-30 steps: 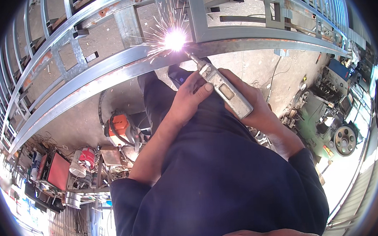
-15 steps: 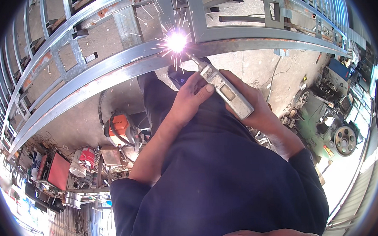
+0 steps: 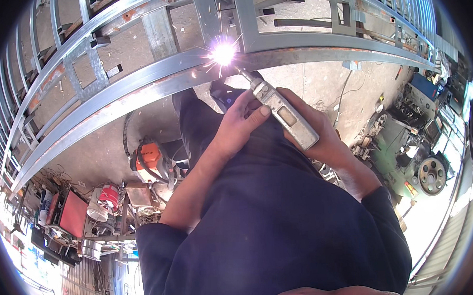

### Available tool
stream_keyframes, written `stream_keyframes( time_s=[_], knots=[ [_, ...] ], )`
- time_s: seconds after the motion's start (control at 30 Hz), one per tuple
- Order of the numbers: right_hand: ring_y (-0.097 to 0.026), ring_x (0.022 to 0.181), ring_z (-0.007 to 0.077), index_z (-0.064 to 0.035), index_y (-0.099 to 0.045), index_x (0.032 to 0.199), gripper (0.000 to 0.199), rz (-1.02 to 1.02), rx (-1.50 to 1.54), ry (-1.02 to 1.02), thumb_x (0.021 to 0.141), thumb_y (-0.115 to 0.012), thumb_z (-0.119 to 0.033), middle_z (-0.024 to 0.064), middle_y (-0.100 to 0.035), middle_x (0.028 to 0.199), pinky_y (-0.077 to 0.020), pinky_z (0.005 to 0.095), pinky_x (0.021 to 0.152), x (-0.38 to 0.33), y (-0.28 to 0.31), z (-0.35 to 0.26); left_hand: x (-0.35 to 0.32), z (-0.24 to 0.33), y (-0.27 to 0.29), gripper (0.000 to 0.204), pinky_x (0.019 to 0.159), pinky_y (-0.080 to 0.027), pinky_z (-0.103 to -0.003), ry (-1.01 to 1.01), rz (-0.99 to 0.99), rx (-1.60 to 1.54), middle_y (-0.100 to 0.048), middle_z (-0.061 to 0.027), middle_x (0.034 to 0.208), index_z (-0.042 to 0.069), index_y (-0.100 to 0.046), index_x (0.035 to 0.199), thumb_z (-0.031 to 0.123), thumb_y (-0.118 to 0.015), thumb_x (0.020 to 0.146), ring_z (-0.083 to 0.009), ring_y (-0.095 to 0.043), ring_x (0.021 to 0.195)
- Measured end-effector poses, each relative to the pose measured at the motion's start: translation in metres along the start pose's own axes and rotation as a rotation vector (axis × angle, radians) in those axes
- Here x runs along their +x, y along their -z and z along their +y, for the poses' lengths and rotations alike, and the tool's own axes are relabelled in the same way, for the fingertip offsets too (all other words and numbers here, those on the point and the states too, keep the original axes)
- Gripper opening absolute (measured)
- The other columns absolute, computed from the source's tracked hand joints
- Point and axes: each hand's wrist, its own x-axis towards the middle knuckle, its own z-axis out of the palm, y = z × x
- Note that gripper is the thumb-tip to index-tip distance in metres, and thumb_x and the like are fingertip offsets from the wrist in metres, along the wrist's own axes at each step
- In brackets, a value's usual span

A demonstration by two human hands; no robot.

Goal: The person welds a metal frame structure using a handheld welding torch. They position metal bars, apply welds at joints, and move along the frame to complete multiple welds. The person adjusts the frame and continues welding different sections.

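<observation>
A grey, boxy handheld welding gun (image 3: 289, 119) slants up and left, held in both my hands. Its thin nozzle ends just short of a white-violet glare (image 3: 224, 54), from which sparks fly. My left hand (image 3: 239, 121) is closed on the front part of the gun, thumb along its side. Behind it, my right hand (image 3: 314, 124) wraps round the body from the right; most of those fingers are hidden. The glare sits on a steel frame (image 3: 159, 67) of square tubes, close to where an upright tube meets the long rail, and hides the joint itself.
Barred metal panels (image 3: 20, 88) stretch away at the far left and right. An orange machine (image 3: 149, 155) with a hose stands on the floor left of my legs. Cluttered shelving with a red box (image 3: 73, 213) is at left; a green machine with a handwheel (image 3: 431, 175) is at right.
The glare and the gun have shifted very slightly to the right and nearer to me. Fewer and shorter sparks show. Both hands keep their hold.
</observation>
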Motion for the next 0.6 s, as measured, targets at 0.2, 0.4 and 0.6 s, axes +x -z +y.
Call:
stream_keyframes(
  time_s=[0.2,0.4,0.6],
  knots=[
    [-0.065,0.135,0.0353,-0.0163,-0.047,0.162,0.079,0.021,0.002,0.02,0.091,-0.081,-0.015,0.0206,-0.067,0.143,-0.0538,0.0409,0.109,-0.0009,-0.0015,0.0029,-0.0002,-0.0004,-0.0003,0.081,0.121,-0.039,-0.038,-0.001,0.0,-0.005,-0.055,-0.0183,0.151,-0.009,-0.032,0.161,0.029,-0.075,0.103,-0.0244,-0.052,0.142],
    [-0.064,0.137,0.0317,-0.0148,-0.047,0.162,0.079,0.015,0.047,0.009,0.091,-0.08,-0.014,0.0191,-0.067,0.144,-0.0525,0.0393,0.11,-0.0021,-0.0004,-0.0018,-0.0019,0.0015,-0.0031,0.08,0.121,-0.039,-0.038,0.011,0.014,-0.008,-0.056,-0.0185,0.15,-0.008,-0.034,0.16,0.03,-0.076,0.103,-0.0246,-0.052,0.141],
    [-0.065,0.137,0.0296,-0.0143,-0.047,0.162,0.08,0.01,0.061,-0.027,0.09,-0.082,-0.014,0.0181,-0.067,0.144,-0.0521,0.0381,0.109,-0.0029,0.001,-0.0054,-0.0013,-0.0013,-0.0028,0.082,0.121,-0.04,-0.039,0.013,0.014,-0.013,-0.057,-0.0199,0.149,-0.007,-0.034,0.16,0.032,-0.077,0.102,-0.0253,-0.053,0.14]
  ],
)
